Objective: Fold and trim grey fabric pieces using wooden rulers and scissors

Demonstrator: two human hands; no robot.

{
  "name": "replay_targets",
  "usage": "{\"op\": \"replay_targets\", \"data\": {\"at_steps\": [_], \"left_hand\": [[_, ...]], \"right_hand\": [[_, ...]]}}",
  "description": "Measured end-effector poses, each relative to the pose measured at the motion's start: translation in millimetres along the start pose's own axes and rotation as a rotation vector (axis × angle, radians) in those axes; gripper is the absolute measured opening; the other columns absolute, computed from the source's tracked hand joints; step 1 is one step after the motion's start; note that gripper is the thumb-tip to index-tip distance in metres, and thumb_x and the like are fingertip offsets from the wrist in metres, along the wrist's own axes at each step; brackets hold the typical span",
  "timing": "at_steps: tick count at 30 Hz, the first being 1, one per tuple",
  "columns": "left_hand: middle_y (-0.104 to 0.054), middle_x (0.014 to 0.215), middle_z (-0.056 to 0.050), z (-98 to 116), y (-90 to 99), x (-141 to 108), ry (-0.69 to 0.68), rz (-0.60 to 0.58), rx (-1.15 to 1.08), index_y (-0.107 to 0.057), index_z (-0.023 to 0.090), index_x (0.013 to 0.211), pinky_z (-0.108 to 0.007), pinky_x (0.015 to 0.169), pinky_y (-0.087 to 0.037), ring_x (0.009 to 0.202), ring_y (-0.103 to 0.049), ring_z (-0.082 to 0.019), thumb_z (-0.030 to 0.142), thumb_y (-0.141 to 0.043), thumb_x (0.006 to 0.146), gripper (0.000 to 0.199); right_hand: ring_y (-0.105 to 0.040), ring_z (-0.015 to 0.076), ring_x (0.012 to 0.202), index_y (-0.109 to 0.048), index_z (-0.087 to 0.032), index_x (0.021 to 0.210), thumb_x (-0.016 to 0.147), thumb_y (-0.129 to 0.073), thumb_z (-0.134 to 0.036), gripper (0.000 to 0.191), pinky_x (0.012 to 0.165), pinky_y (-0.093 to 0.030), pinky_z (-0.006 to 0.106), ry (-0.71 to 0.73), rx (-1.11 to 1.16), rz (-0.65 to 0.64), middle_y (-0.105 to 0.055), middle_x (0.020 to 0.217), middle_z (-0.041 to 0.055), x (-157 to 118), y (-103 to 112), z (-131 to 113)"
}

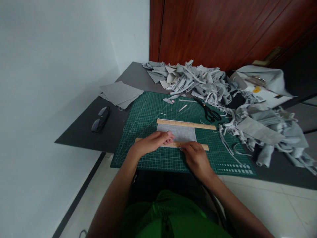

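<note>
resting left hand (pixel 157 138) loosely over nearer crosswise ruler (pixel 177 144); can't tell grip of right hand (pixel 197 159); facing door (pixel 218 29) across green mat (pixel 160 162).

2 rulers (pixel 185 124) on cloth (pixel 184 133) atop the mat (pixel 160 162), scissors (pixel 209 112) behind at right, eyeglasses (pixel 100 120) left of mat

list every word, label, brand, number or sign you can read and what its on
No text can be read.
Far wooden ruler, near wooden ruler: any markings too small.
Green cutting mat: grid and pale shapes, any lettering too small.
White box: yellow mark, too blurred.
</note>
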State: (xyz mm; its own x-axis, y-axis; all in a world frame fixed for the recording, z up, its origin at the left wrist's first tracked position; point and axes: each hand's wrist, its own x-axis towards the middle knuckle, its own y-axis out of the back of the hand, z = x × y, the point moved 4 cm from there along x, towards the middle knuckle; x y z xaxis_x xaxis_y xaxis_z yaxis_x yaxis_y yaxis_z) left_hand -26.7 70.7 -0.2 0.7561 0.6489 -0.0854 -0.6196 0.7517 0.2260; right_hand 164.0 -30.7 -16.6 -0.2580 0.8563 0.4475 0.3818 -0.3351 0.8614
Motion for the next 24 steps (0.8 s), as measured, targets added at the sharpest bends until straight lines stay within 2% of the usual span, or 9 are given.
{"op": "replay_targets", "data": {"at_steps": [5,12,18,24], "left_hand": [[-0.077,0.111,-0.007,5.4,1.1,-1.0,-0.039,-0.01,0.046,-0.075,0.018,0.109,-0.037,0.11,-0.046,0.113,-0.068,-0.023,0.062,-0.032,0.107,0.062],[-0.074,0.125,-0.013,-3.3,-0.8,1.4,-0.012,-0.012,-0.063,-0.073,0.016,0.118,-0.041,0.107,-0.05,0.116,-0.068,-0.026,0.069,-0.036,0.103,0.067],[-0.075,0.118,-0.013,-7.2,-2.4,2.6,-0.026,-0.029,-0.098,-0.074,0.016,0.114,-0.041,0.102,-0.053,0.113,-0.068,-0.025,0.073,-0.038,0.102,0.068],[-0.075,0.124,-0.01,-7.8,1.5,1.7,-0.02,0.014,0.001,-0.075,0.019,0.116,-0.04,0.115,-0.045,0.126,-0.064,-0.026,0.071,-0.035,0.103,0.066]], "right_hand": [[-0.065,0.0276,0.091,-0.071,-0.018,0.102,0.103,-0.054,-0.016,0.018,0.085,-0.049,0.041,0.006,0.088,-0.019,-0.073,0.095,0.01,10.1,-9.7,-6.4],[-0.066,0.0284,0.096,-0.071,-0.017,0.114,0.101,-0.054,-0.011,0.022,0.087,-0.05,0.042,0.031,0.121,-0.032,-0.074,0.102,0.0109,20.1,-16.8,-24.2],[-0.065,0.0283,0.092,-0.073,-0.015,0.103,0.1,-0.056,-0.012,0.017,0.084,-0.05,0.041,0.051,0.092,0.001,-0.073,0.096,0.0115,26.9,-23.5,-37.3],[-0.063,0.0273,0.087,-0.073,-0.015,0.103,0.099,-0.054,-0.01,0.021,0.078,-0.049,0.038,0.088,0.0,0.037,-0.072,0.094,0.0116,32.5,-28.3,-50.3]]}}
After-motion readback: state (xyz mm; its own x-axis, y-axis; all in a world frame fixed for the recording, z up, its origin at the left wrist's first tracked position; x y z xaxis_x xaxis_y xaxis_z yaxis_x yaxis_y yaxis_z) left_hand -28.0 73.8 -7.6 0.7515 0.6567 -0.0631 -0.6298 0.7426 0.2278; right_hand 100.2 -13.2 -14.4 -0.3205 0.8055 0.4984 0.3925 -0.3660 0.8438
